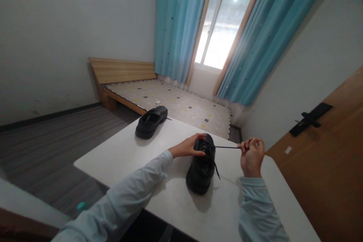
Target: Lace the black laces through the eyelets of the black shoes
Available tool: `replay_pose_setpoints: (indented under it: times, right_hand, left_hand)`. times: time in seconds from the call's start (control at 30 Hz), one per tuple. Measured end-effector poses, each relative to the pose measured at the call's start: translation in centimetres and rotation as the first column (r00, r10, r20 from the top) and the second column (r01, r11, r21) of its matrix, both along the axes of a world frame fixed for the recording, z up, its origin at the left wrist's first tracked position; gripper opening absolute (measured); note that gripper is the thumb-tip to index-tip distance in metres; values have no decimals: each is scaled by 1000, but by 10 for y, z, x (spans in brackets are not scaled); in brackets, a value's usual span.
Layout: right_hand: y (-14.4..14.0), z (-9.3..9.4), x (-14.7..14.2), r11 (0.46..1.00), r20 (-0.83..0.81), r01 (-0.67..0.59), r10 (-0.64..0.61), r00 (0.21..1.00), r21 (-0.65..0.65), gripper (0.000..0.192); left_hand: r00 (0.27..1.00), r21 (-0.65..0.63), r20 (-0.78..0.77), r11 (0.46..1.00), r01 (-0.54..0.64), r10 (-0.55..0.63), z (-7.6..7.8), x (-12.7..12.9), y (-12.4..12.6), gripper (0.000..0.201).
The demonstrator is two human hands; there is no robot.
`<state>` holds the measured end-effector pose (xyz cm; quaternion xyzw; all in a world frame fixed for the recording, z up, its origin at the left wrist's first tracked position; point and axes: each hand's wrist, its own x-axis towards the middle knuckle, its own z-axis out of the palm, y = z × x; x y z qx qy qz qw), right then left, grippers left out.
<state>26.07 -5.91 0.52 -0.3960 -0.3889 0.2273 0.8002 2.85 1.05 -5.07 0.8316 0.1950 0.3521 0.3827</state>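
A black shoe stands on the white table in front of me, heel toward me. My left hand rests on the shoe's upper near the toe and holds it down. My right hand is closed on the end of a black shoelace, which stretches taut to the right from the shoe's eyelets. Another loose lace end hangs down the shoe's right side. A second black shoe lies at the table's far left part, apart from both hands.
Beyond the table is a low wooden bed with a patterned mattress, then a window with blue curtains. A wooden door with a black handle stands at the right. Dark floor lies to the left.
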Motion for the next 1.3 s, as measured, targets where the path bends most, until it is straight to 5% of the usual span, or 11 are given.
replay_pose_setpoints:
  times: [0.33, 0.5, 0.7, 0.93, 1.3]
  right_hand:
    - [-5, 4, 14, 992, -52, 115, -113, 992, 45, 25]
    - [-4, 1, 12, 998, 170, 67, -63, 983, -20, 23]
    - [-3, -2, 10, 948, 554, -54, 229, 801, -314, 25]
    - [-6, -5, -10, 869, 704, -136, 469, 534, -476, 35]
    - [-5, -13, -24, 847, 730, -133, 514, 450, -514, 35]
  left_hand:
    - [1000, 21, -20, 1000, -7, 7, -1, 1, 2, 65]
    - [999, 32, -39, 999, -19, 20, 2, 2, 1, 63]
    - [996, 39, -78, 998, -44, 47, 1, 2, 0, 65]
    - [997, 44, -71, 998, -39, 42, 2, 2, -2, 65]
    - [999, 114, -8, 992, -47, 48, 7, 3, -8, 64]
